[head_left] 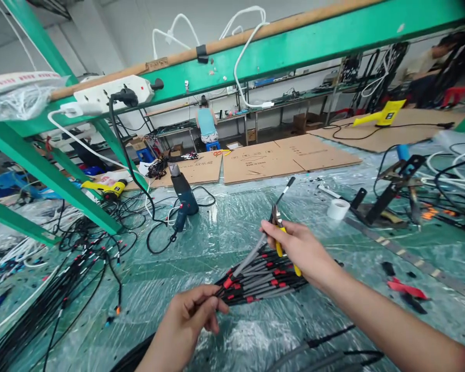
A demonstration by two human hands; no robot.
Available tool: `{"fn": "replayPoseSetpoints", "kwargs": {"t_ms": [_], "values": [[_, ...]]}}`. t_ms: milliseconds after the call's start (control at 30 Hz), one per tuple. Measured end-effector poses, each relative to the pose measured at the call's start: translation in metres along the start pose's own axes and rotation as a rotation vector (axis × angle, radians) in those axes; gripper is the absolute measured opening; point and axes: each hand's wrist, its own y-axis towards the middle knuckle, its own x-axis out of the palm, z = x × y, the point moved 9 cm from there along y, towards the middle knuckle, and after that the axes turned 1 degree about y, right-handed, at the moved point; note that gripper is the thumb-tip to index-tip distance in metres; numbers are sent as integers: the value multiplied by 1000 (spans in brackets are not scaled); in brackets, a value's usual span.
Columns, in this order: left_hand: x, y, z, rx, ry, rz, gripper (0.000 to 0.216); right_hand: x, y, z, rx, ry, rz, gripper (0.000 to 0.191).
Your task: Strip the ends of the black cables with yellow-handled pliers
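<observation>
My right hand (pixel 290 243) is closed around yellow-handled cutting pliers (pixel 278 217), jaws pointing up and away from me. Its thumb and fingertips also steady a grey-sleeved cable (pixel 250 260), whose thin black end with a white band rises past the jaws. Lower down, my left hand (pixel 194 312) pinches the black part of that cable beside a red band (pixel 228 282). Beneath both hands lies a bundle of similar grey-and-black cables (pixel 273 284) with red bands. Whether the jaws touch the cable I cannot tell.
A dark heat gun (pixel 184 199) stands nozzle-up beyond the bundle. Black cables (pixel 34 305) spread across the left. Right are a white tape roll (pixel 338 208), a black metal fixture (pixel 387 199) and red scraps (pixel 406 289). A green beam (pixel 294 57) crosses above; cardboard (pixel 263 163) lies behind.
</observation>
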Motion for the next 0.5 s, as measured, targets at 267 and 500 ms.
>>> {"fn": "replayPoseSetpoints", "kwargs": {"t_ms": [267, 500], "values": [[2, 1, -13, -5, 64, 28, 48, -18, -14, -8, -58, 206, -23, 35], [-4, -3, -32, -4, 31, -28, 57, -12, -27, -23, -118, 239, -79, 25]]}}
